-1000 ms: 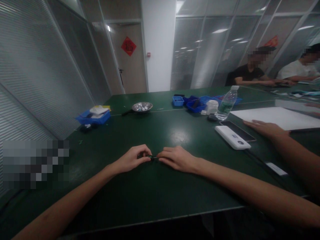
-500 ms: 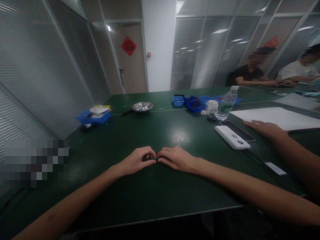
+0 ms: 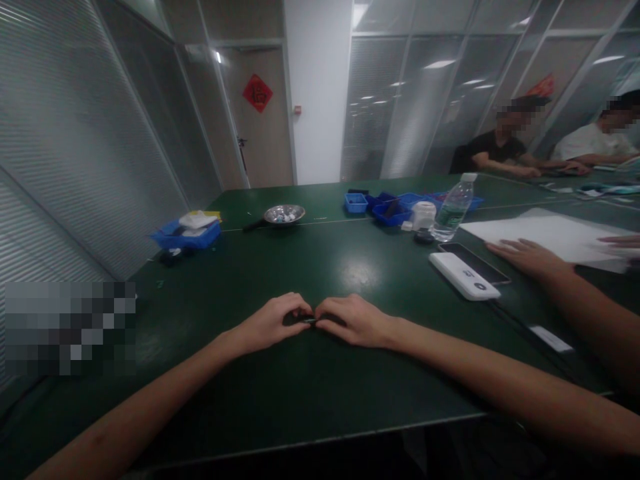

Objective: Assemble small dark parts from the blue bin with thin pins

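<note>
My left hand and my right hand meet fingertip to fingertip over the green table. Pinched between them is a small dark piece with a lighter glint along it; the fingers cover most of it and its kind does not show. Both hands are closed, thumbs below and curled fingers above. Each forearm reaches in from a lower corner of the view.
To my right, a neighbour's hand lies on white paper. Near it are a white power bank, a phone and a water bottle. Farther off stand blue bins, a metal dish and a blue tray.
My fingers have shifted slightly around the small dark piece, the hands staying in place. At the right, the white paper has moved and another hand has appeared on it.
</note>
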The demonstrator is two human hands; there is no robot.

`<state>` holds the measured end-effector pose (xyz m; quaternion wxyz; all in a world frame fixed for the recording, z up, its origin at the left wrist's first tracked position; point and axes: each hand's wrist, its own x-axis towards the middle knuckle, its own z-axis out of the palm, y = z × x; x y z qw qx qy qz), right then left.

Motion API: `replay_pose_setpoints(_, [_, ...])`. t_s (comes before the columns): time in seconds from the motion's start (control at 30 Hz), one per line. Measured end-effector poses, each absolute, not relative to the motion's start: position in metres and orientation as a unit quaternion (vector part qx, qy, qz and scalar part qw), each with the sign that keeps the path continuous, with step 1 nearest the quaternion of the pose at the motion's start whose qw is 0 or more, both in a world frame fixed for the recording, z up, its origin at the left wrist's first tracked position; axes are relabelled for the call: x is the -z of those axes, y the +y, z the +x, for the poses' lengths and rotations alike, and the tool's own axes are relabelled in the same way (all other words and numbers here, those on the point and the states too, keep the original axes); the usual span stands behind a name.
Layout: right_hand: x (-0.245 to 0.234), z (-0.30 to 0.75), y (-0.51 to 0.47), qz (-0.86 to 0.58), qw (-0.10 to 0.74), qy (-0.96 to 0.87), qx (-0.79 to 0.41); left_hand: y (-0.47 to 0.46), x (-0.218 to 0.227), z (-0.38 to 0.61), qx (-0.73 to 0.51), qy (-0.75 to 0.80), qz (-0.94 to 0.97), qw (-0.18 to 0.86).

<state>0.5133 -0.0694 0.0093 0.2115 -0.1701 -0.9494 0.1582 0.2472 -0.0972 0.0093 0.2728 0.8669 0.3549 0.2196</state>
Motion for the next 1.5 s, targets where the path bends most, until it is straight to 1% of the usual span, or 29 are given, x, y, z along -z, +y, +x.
replay_pose_setpoints(0.27, [-0.011,0.516,-0.072,-0.204,0.224,-0.943,-0.135,-0.105,-0.021,0.245,-0.188,0.351,0.872,0.287])
replay_pose_setpoints(0.5, [-0.008,0.516,-0.071,-0.230,0.265,-0.930,-0.106,-0.105,-0.019,0.246,-0.194,0.350,0.872,0.281])
replay_pose_setpoints(0.73, [-0.011,0.516,-0.073,-0.217,0.244,-0.938,-0.118,-0.105,-0.016,0.246,-0.194,0.352,0.872,0.280])
replay_pose_setpoints(0.87, [-0.010,0.516,-0.072,-0.225,0.266,-0.931,-0.113,-0.101,-0.014,0.245,-0.191,0.352,0.877,0.264])
replay_pose_setpoints(0.97, [-0.009,0.517,-0.072,-0.227,0.269,-0.929,-0.114,-0.090,-0.013,0.234,-0.194,0.358,0.883,0.233])
replay_pose_setpoints(1.07, [-0.009,0.517,-0.072,-0.226,0.264,-0.930,-0.122,-0.071,-0.012,0.204,-0.195,0.396,0.878,0.184])
replay_pose_setpoints(1.17, [-0.010,0.517,-0.072,-0.222,0.268,-0.930,-0.121,-0.047,-0.008,0.151,-0.191,0.465,0.855,0.127])
replay_pose_setpoints(1.33, [-0.009,0.517,-0.071,-0.209,0.272,-0.932,-0.120,-0.020,0.007,0.048,-0.189,0.592,0.784,-0.002])
replay_pose_setpoints(1.5, [-0.007,0.516,-0.071,-0.217,0.280,-0.929,-0.108,-0.017,0.016,-0.002,-0.170,0.650,0.738,-0.062])
